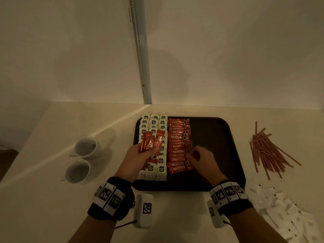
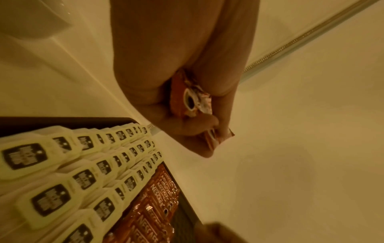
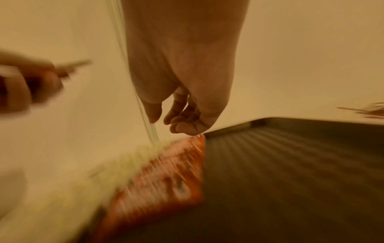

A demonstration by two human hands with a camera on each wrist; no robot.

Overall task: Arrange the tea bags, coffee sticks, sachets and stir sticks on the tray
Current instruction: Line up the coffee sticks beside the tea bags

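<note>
A dark tray [image 1: 219, 137] lies in front of me. Three columns of white tea bags [image 1: 154, 123] fill its left part, and a column of orange coffee sticks [image 1: 178, 139] lies beside them. My left hand [image 1: 138, 155] hovers over the tea bags and grips a fanned bunch of coffee sticks [image 1: 152, 141], also seen in the left wrist view [image 2: 193, 102]. My right hand [image 1: 201, 158] is over the right ends of the laid coffee sticks. Its fingers [image 3: 180, 118] are loosely curled and hold nothing. The right wrist view is blurred.
A loose pile of brown stir sticks [image 1: 270, 149] lies on the table right of the tray. White sachets [image 1: 284, 211] are scattered at the lower right. Two white cups [image 1: 85, 146] [image 1: 77, 171] stand to the left. A wall rises behind the tray.
</note>
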